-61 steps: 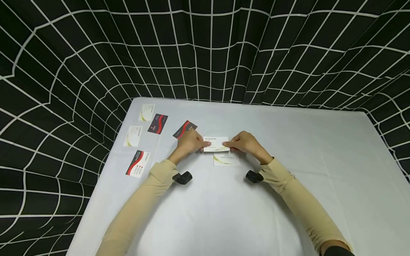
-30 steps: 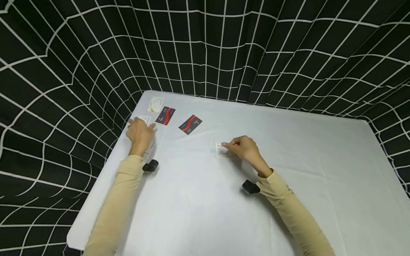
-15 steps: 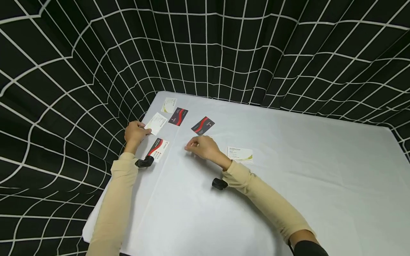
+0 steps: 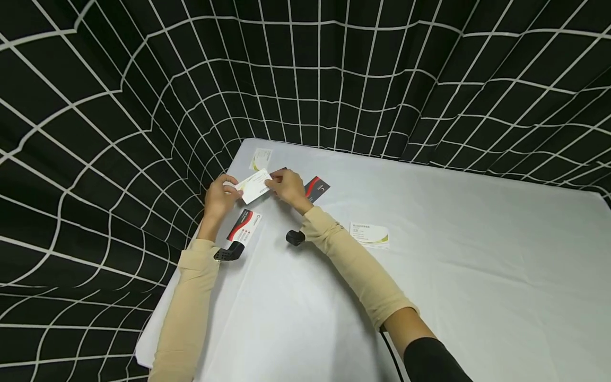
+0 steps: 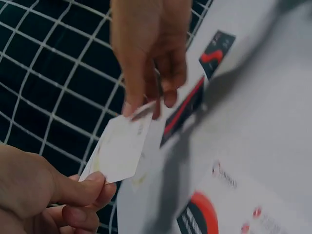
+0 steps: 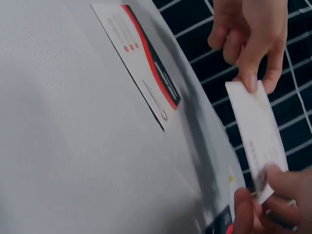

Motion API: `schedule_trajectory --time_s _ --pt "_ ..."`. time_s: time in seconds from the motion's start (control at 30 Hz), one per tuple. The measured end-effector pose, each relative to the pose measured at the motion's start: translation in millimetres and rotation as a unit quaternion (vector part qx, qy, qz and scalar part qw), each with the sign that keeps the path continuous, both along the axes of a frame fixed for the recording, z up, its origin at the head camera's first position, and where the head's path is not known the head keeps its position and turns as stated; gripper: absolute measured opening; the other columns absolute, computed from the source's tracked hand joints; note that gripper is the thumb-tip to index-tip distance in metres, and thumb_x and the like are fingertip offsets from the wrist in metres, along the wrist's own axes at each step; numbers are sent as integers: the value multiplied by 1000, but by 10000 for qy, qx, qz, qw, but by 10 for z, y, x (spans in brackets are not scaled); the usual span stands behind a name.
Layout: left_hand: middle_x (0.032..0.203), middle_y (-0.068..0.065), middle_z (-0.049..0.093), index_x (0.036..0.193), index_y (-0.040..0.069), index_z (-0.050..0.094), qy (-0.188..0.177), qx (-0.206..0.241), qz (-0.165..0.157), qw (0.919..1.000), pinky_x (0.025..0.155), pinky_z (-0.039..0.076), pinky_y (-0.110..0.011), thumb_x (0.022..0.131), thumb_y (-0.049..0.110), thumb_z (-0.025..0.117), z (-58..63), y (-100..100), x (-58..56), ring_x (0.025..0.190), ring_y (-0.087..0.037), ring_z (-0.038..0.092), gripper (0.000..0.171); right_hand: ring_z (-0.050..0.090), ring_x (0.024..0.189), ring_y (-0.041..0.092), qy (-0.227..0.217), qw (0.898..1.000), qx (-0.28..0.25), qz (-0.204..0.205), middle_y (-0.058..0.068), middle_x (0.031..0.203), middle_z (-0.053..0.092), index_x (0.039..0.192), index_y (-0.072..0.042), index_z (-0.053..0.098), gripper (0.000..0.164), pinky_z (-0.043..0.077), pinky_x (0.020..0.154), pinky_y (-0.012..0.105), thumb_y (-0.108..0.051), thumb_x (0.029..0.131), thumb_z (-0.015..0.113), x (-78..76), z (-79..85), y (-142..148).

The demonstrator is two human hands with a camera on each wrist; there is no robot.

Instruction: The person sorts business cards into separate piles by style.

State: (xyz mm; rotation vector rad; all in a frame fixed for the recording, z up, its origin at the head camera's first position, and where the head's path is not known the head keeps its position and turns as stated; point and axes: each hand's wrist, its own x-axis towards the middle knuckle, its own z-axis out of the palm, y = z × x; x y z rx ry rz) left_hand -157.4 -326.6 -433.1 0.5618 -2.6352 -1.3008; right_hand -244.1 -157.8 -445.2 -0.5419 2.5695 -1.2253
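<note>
From where I stand, both hands are at the upper left of the head view, each pinching one end of the same white card (image 4: 254, 185). The left hand (image 4: 221, 199) has its thumb on the near-left end; the right hand (image 4: 288, 187) grips the opposite end, nearer the middle of the frame. The card is held slantwise, raised above the white table (image 4: 453, 276); the left wrist view is blurred, so there could be a second card beneath it.

Just behind the right hand, a red-and-black card (image 4: 279, 171) shows only in part. Right of that hand lies a dark card with a red band (image 4: 316, 189), and above the held one, near the table's far-left corner, a pale card with a gold curve (image 4: 261, 158). Below the hands rests a two-tone card (image 4: 244, 227), dark and red along its left side and white on its right. Well apart, right of centre, lie white cards with a gold corner (image 4: 369, 234). A black curtain with white grid lines (image 4: 367, 74) fills the top of the frame.
</note>
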Motion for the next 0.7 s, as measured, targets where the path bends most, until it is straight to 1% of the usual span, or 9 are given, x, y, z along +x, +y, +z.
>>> schedule_trajectory --time_s 0.1,0.17,0.2,0.27,0.33,0.43,0.5,0.6,0.7 --pt "89 -18 71 115 2 59 1 -6 -256 9997 57 40 -26 89 8 70 99 187 -6 66 -20 56 29 67 64 18 -136 9996 248 -75 9 81 74 98 -5 76 29 38 52 18 -32 93 68 -24 85 276" --pt "93 -18 72 119 2 59 -90 -11 -450 9989 60 42 -27 88 9 71 135 366 -15 71 -24 61 34 61 60 14 -287 9979 583 -61 8 74 73 87 -8 77 32 36 54 20 -39 91 70 -9 176 557" --pt "95 -17 73 122 3 59 -183 -27 -540 9984 62 42 -28 88 10 72 136 477 -21 75 -26 63 37 57 58 12 -377 9965 750 -60 7 73 72 84 -9 78 34 36 54 21 -42 89 70 6 209 720" --pt "95 -15 73 124 4 58 -325 -31 -797 9963 61 44 -28 87 11 73 103 738 -35 75 -27 66 41 49 56 9 -638 9921 1081 -35 7 70 70 79 -9 77 39 34 55 23 -46 87 71 56 266 1070" --pt "93 -13 74 124 5 59 -387 -155 -1135 9927 60 44 -27 86 12 73 48 1032 -49 71 -24 65 42 45 56 9 -831 9861 1438 5 7 67 68 77 -8 77 42 33 55 25 -48 86 71 126 292 1418" --pt "86 -9 74 121 3 61 -313 -359 -1777 9829 53 42 -24 86 11 72 -42 1456 -51 59 -16 60 37 48 57 11 -1058 9774 1832 -6 7 65 67 76 -6 77 42 36 56 26 -47 87 71 245 282 1875" --pt "82 -7 74 117 3 63 -236 -491 -2108 9760 51 40 -22 87 10 71 -98 1682 -47 55 -11 55 32 50 59 13 -1120 9723 2049 -66 5 64 66 75 -6 77 42 37 56 26 -46 87 71 313 252 2104" --pt "77 -6 72 112 1 65 -220 -623 -2371 9692 46 35 -20 88 8 69 -183 1910 -37 49 -8 47 25 50 59 14 -1149 9689 2185 -175 3 61 63 75 -7 76 39 37 54 26 -44 87 72 393 181 2312" --pt "75 -4 69 108 2 64 -309 -970 -2406 9653 45 34 -19 88 7 69 -268 2039 -34 48 -6 45 21 46 54 13 -1013 9682 2269 -288 -1 55 56 68 -11 73 39 33 49 25 -46 86 72 452 78 2401"
